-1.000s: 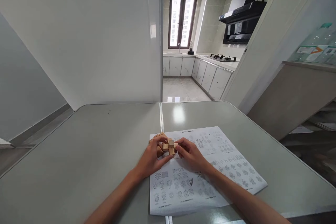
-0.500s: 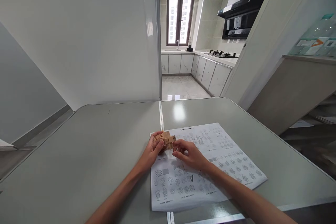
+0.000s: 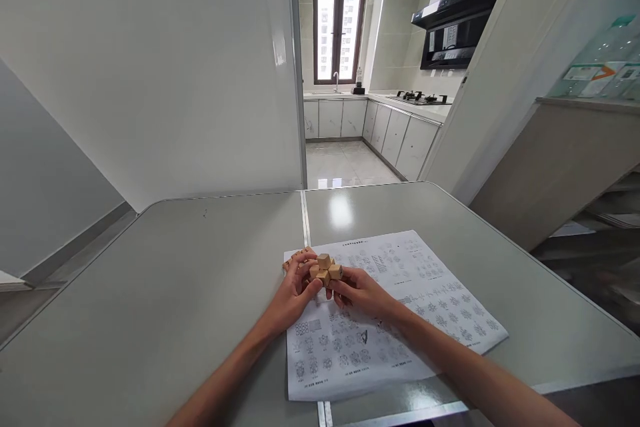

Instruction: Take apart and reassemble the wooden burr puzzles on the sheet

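Head view: at lower centre of the frame, left hand (image 3: pixel 293 297) and right hand (image 3: pixel 364 293) both pinch a wooden block puzzle (image 3: pixel 325 269) above a printed sheet (image 3: pixel 400 307) on the counter (image 3: pixel 175 267).

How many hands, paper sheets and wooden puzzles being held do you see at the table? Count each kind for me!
Hands: 2, the left hand and the right hand
Paper sheet: 1
Wooden puzzle, held by both hands: 1
Total: 4

A light wooden block puzzle (image 3: pixel 325 269) of interlocked cubes, held just above the printed sheet (image 3: pixel 400 307)
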Tool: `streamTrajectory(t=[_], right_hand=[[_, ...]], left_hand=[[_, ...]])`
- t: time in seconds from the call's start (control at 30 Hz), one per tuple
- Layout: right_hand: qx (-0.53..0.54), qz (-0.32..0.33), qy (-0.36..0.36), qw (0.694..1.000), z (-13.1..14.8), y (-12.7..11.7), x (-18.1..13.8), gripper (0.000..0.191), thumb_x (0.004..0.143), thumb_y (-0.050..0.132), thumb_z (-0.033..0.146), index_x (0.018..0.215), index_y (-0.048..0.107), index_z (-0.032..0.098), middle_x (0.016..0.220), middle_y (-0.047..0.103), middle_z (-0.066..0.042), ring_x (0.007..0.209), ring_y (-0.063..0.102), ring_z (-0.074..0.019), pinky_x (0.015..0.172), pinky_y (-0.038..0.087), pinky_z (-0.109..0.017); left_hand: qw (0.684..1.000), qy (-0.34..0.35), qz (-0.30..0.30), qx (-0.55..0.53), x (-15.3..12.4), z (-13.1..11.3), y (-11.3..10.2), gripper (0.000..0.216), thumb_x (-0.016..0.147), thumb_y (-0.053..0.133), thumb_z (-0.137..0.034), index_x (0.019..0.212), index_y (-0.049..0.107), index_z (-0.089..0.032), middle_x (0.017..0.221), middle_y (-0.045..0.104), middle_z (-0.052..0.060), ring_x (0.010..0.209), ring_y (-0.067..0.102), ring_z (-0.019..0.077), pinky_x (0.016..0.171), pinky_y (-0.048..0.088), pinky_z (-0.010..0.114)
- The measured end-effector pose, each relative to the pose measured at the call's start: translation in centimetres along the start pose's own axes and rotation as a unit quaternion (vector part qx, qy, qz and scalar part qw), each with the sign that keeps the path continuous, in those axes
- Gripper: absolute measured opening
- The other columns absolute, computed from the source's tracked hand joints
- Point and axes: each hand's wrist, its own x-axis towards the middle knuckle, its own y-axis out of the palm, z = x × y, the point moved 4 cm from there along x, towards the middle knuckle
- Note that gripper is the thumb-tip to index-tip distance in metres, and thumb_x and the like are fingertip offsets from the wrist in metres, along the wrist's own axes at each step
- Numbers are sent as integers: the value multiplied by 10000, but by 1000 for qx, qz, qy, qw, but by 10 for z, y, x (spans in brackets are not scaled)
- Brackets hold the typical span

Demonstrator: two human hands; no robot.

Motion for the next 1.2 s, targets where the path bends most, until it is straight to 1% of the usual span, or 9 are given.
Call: streamTrajectory(t=[0.2,0.37,0.53,0.6,0.73,0.8,0.93,1.07,1.2], right_hand=[[-8,-11,-13,1000,5,1,-1,379,971,606,562,908,626,190,824,632,-4,604,510,-104,589,424,-261],[-13,3,-22,1000,8,0,-3,362,989,581,533,907,622,183,819,624,-6,640,526,-116,619,439,-267],[-50,-25,-28,998,5,-5,-4,294,932,683,466,911,640,175,738,590,22,644,554,-130,618,439,-265],[-72,-25,-37,996,8,-5,-4,276,950,656,446,902,650,174,732,590,20,645,555,-131,616,435,-263],[-75,10,-57,995,19,1,-7,321,1020,545,436,865,646,173,734,582,16,638,528,-117,620,423,-255],[-54,30,-45,997,20,3,-8,358,1029,528,465,857,639,172,718,565,19,621,508,-110,599,412,-247],[-2,77,-3,997,18,6,-7,396,1026,518,536,899,619,175,753,567,11,610,498,-103,556,407,-235],[37,144,-7,989,20,7,-8,427,1025,490,585,876,552,190,756,566,12,594,505,-99,569,443,-244],[87,190,4,978,24,9,-10,404,1022,497,583,878,519,206,735,517,33,584,500,-95,549,434,-241]], left_hand=[[999,9,-29,22,-3,1,0,401,970,656,-436,1263,436,-274,1169,649,64,959,673,204,916,511,377],[996,12,-62,59,-6,-2,2,423,937,695,-426,1229,431,-273,1244,634,71,1046,683,216,973,507,404],[987,23,-109,119,-8,-4,3,508,861,776,-383,1237,448,-291,1315,602,72,1282,588,262,1103,443,444],[987,20,-101,126,-8,-5,4,473,868,768,-375,1218,462,-292,1294,621,67,1266,602,262,1092,452,439],[995,8,-58,83,-5,-8,7,378,935,700,-400,1181,441,-277,1210,654,60,950,706,203,926,531,394],[997,3,-47,55,-4,-7,7,400,938,699,-423,1184,423,-271,1210,645,68,887,705,187,871,539,371],[999,-11,-32,17,-2,-5,8,487,926,699,-498,1243,405,-275,1250,626,87,947,695,199,878,534,358],[1000,-6,-7,5,0,-8,9,550,918,698,-540,1306,409,-277,1190,672,84,1071,676,232,942,510,367],[999,-20,32,-11,0,-12,13,608,900,691,-597,1347,404,-302,1214,698,102,1089,696,271,938,537,409]])
